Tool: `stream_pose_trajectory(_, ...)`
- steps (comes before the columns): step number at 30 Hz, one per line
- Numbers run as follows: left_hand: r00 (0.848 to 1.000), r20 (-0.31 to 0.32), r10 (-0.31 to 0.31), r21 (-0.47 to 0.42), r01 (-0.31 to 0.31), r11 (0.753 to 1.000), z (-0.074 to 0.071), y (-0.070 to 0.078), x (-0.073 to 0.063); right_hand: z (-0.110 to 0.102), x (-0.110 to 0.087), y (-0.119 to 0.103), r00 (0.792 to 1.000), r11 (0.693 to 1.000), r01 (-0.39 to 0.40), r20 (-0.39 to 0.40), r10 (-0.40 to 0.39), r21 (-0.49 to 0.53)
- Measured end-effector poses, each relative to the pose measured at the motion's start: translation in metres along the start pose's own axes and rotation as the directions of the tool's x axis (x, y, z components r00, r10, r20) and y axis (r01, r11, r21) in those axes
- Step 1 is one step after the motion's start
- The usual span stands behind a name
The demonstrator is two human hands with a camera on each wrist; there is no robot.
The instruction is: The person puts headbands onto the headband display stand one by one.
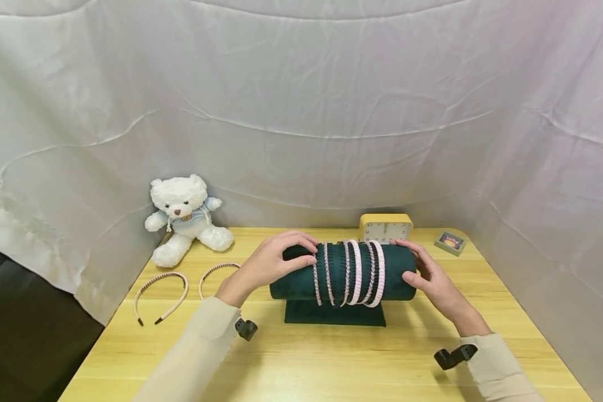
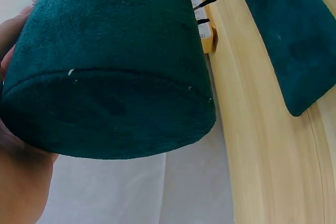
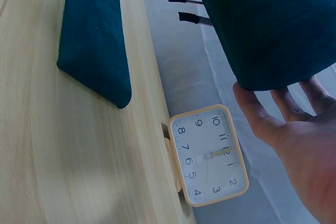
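Worktop (image 1: 352, 360) walled by cloth (image 1: 301, 89); two headbands (image 1: 167, 274) are laid, six racked, one pinched by left hand (image 1: 273, 259), roll (image 1: 399, 273) gripped by right hand (image 1: 438, 287).

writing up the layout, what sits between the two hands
In the head view, a row of headbands on the green roll lies between the left hand and the right hand.

Dark green velvety cylinder stand (image 1: 337, 279) lying sideways on its base, wearing six hoops: four skinny braided pinkish headbands (image 1: 328, 273) plus two chunkier pale pink headbands (image 1: 381, 273) toward three o'clock. Two slim pale pink dark-toothed headbands (image 1: 187, 286) lie loose on the table (image 1: 341, 357) at nine o'clock, one partly hidden.
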State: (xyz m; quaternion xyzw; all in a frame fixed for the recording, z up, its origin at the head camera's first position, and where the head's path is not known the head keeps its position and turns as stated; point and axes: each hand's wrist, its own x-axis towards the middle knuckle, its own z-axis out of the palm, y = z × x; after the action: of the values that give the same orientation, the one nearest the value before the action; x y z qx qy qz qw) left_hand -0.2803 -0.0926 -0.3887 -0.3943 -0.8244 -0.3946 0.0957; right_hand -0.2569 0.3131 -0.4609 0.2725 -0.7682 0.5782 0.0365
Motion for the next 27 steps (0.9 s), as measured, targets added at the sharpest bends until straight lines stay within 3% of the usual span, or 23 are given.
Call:
stream_pose_trajectory(9,1.000,-0.008,-0.014,-0.033,0.014,0.999,-0.003,-0.004,-0.003,0.000,0.001,-0.003,1.000,1.000,-0.003,0.002,0.003,-0.011)
stream_pose_trajectory(14,0.997,-0.034,-0.068,-0.050,0.066,0.997,-0.013,-0.007,-0.011,0.000,0.000,-0.004,1.000,1.000,-0.005,0.005,0.005,-0.018)
stream_pose_trajectory(20,0.992,-0.070,-0.100,-0.053,0.097,0.994,-0.036,-0.019,-0.025,0.000,0.001,-0.004,1.000,1.000,-0.008,0.009,0.009,-0.015)
stream_pose_trajectory(27,0.981,-0.130,-0.142,0.020,0.146,0.989,-0.071,-0.042,-0.050,0.000,0.000,-0.003,1.000,1.000,-0.005,0.003,0.005,-0.024)
